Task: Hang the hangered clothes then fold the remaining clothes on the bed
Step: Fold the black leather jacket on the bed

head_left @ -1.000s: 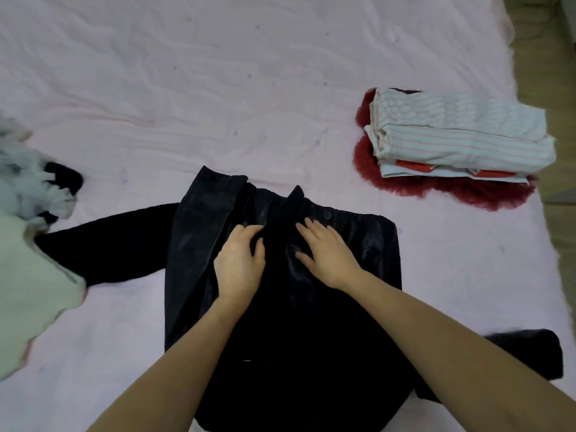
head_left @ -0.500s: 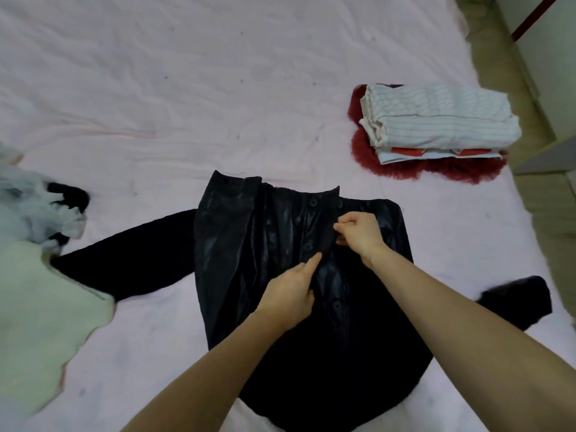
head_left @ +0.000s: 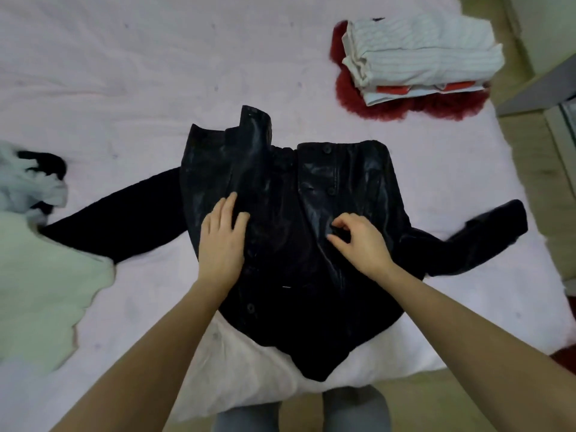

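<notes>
Black jacket [head_left: 311, 244] spread on bed [head_left: 124, 73]. Left hand [head_left: 223, 241] flat on it, fingers straight. Right hand [head_left: 358, 241] fingers curled, pinching jacket front.

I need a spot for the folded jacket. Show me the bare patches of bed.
The widest bare sheet lies beyond the black jacket, left of the folded stack. A smaller patch lies between the stack and the jacket's right sleeve. The left edge is crowded with pale clothes.

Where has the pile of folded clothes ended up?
In the head view, the folded pile sits on the bed's far right, atop a red furry garment, beyond the black jacket.
</notes>
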`<state>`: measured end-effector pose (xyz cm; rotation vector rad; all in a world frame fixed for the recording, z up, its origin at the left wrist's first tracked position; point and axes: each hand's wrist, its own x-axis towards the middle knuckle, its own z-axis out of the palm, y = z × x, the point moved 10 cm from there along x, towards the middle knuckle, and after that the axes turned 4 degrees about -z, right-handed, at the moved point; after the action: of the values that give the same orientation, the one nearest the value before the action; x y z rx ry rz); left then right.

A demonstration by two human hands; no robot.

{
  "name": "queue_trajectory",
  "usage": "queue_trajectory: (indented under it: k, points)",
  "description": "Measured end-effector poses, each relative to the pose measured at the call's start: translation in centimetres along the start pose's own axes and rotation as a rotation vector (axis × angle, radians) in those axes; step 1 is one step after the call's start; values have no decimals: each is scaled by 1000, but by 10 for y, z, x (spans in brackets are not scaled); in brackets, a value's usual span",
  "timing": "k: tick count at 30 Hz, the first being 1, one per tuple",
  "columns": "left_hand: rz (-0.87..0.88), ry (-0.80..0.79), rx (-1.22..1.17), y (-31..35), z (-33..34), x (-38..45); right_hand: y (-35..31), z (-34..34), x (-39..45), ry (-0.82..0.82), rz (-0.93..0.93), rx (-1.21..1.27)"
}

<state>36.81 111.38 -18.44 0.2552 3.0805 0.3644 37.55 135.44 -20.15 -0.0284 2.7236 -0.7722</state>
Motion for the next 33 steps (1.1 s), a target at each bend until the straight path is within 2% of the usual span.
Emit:
queue_trajectory:
  k: [2,4,8,10,12,14,15,16,18,23,26,29,31,33]
  points:
    - [307,-114,75,29,22,-11,-4,17,-15,-71,-71,-174]
    - [460,-263,95,45,41,-28,-3,31,-25,-108,-56,-317]
    - [365,-411,-15,39,53,-43,7,48,-27,-129,23,-408]
    - [374,-403,-46,36,49,-49,19,41,-21,-56,106,-213]
    - [337,-363,-79,29,43,-52,53,34,-22,31,341,217]
    - [193,-340,-174,16,41,-53,82,36,-36,107,577,781]
    - [96,-344,-229,9,41,-55,93,36,-44,142,652,914]
    - [4,-360,-282,4,43,-58,103,32,-50,154,687,914]
    - [-98,-380,-317,1,45,-63,105,17,-52,139,588,635]
    - [-90,-436,-277,20,45,-78,24,-5,-50,171,-148,-290]
    - [-153,-448,-284,18,46,-85,-7,19,-63,25,-494,-605]
    - [-253,-389,-423,13,41,-89,-12,43,-71,-177,-563,-644]
    - [-375,-389,-460,11,39,-96,-12,61,-70,-310,-517,-577]
    - [-483,-350,-435,9,31,-102,-12,66,-64,-341,-427,-534]
